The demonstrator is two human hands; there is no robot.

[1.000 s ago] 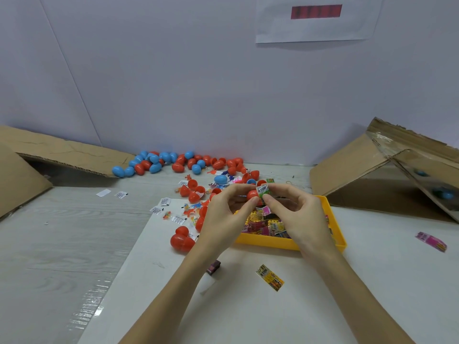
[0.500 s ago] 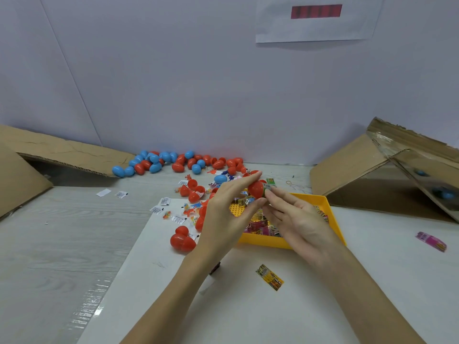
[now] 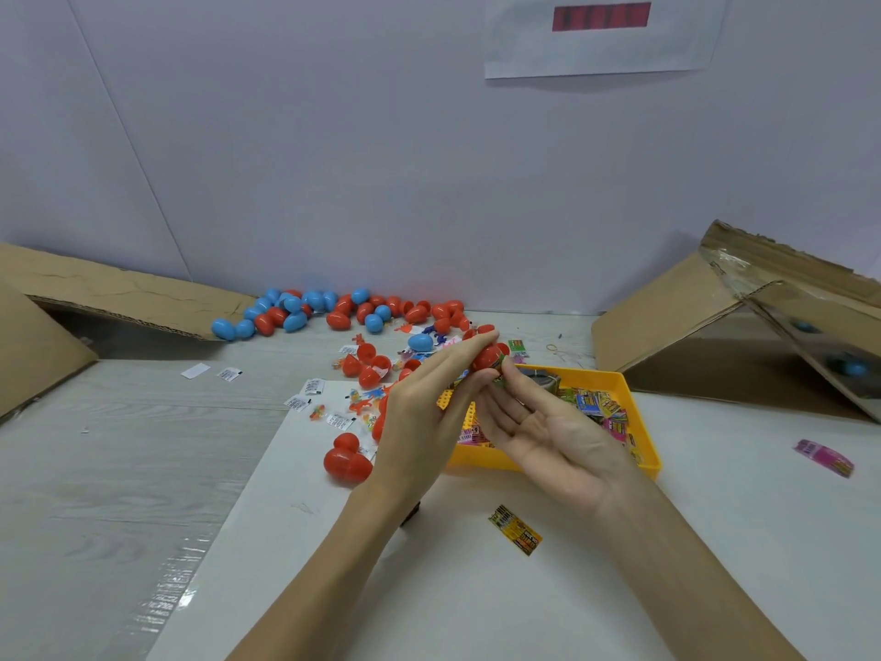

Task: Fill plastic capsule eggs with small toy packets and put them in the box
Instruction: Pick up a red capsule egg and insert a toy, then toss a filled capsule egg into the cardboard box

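Red egg (image 3: pixel 487 357) sitting above yellow tray (image 3: pixel 643 441), left hand (image 3: pixel 429 412) pinching it at fingertips. Right hand (image 3: pixel 548 431) lying palm-up, fingers straight, tips touching egg. Packet (image 3: pixel 515 529) lying on bench (image 3: pixel 715 541) nearby.

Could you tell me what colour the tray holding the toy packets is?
Yellow tray, head view.

A white paper sheet (image 3: pixel 596 35) bearing a red bar hangs on the pale wall (image 3: pixel 333 136) ahead of you. Your wood-grain worktop (image 3: pixel 95 469) carries a white mat (image 3: pixel 476 589) at its centre. A flattened cardboard flap (image 3: pixel 109 293) lies at your far left. Small white barcode slips (image 3: pixel 229 374) and a blank white tag (image 3: pixel 195 371) rest near it, and a rubber band (image 3: pixel 553 348) sits towards the back right.
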